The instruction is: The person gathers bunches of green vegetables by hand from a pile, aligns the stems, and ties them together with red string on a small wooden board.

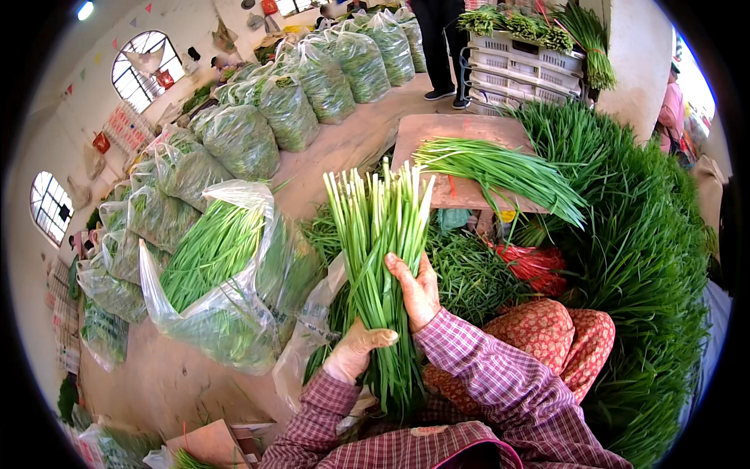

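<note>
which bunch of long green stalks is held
The upright bunch, pale ends up, in the left hand and right hand; another bunch lies across the brown board, and more bunches sit on white plastic crates.

The bunch of long leafy stalks [381, 234] is green, whitening at its upper ends. Below the bunch, the long-sleeved cloth shirt [500, 375] is purple-and-white checked; right of it, the fabric trousers [535, 332] are rust-red with cream flowers; left, the open plastic bag [205, 334] is translucent white.
</note>
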`<state>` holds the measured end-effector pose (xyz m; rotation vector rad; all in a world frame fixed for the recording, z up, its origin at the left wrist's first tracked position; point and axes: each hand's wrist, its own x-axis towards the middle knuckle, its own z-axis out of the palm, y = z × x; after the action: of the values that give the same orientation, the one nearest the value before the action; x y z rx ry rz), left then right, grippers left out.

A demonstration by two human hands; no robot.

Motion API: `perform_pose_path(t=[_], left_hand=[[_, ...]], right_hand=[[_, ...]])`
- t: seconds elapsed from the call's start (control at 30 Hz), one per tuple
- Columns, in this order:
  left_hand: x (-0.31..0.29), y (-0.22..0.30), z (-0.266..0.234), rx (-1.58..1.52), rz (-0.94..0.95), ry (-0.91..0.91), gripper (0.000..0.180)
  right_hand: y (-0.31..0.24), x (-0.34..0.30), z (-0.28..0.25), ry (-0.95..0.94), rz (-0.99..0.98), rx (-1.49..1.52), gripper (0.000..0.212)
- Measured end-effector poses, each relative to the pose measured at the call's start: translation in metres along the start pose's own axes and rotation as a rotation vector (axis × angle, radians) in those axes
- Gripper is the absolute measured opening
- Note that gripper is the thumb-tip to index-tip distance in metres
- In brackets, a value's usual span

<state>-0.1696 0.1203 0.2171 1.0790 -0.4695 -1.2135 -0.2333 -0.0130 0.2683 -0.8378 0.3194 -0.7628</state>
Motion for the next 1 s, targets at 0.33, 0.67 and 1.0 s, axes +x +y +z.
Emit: perform_pose_path(t=[0.33,0.67,1.0], left_hand=[[-0.002,0.030,0.028,-0.015,0.030,0.116,0.048],[-0.016,0.036,-0.016,0.166,0.086,0.218,0.055],[-0.019,0.032,-0.025,0.204,0.093,0.274,0.060]], right_hand=[[-0.012,0.009,-0.023,-0.336,-0.034,-0.372,0.054],[-0.100,0.019,-0.020,-0.111,-0.478,-0.832,0.023],[-0.083,0.038,-0.030,-0.137,-0.693,-1.352,0.018]])
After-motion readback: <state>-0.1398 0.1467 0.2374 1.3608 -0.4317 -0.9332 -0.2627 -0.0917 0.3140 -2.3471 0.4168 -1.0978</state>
